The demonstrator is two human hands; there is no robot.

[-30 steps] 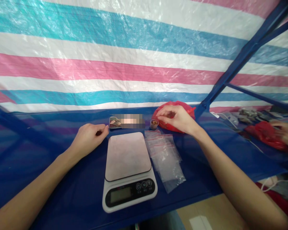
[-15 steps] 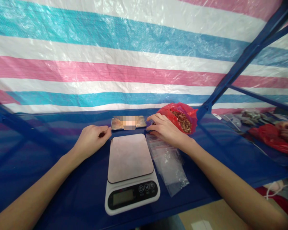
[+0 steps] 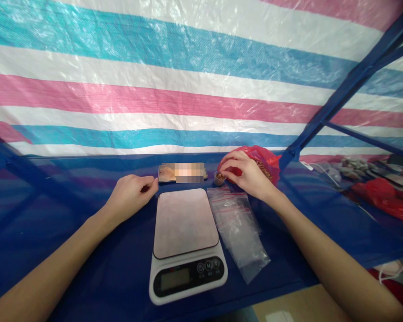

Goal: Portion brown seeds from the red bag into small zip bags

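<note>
My left hand [image 3: 133, 195] rests on the blue tabletop with its fingers curled and nothing visible in them. Its fingertips are close beside the left end of a phone [image 3: 166, 173], which lies flat with a lit screen. My right hand [image 3: 246, 175] has thumb and forefinger pinched at the right rim of a small clear cup [image 3: 219, 179] holding brown bits; what the fingertips hold is unclear. Behind that hand, a red plastic bag [image 3: 274, 163] of brown dried pieces is partly hidden. A white kitchen scale [image 3: 186, 223] with a bare plate stands between my forearms.
Clear zip bags [image 3: 238, 228] lie overlapping to the right of the scale. Blue metal struts [image 3: 342, 94] slant up at the right, and a striped plastic sheet [image 3: 154, 98] hangs behind. Another red bag [image 3: 379, 192] and loose items lie farther right.
My right hand has shifted right, and its fingers have drawn together, uncovering the small cup and more of the zip bags. The left hand stays by the phone. The view has shifted slightly.
</note>
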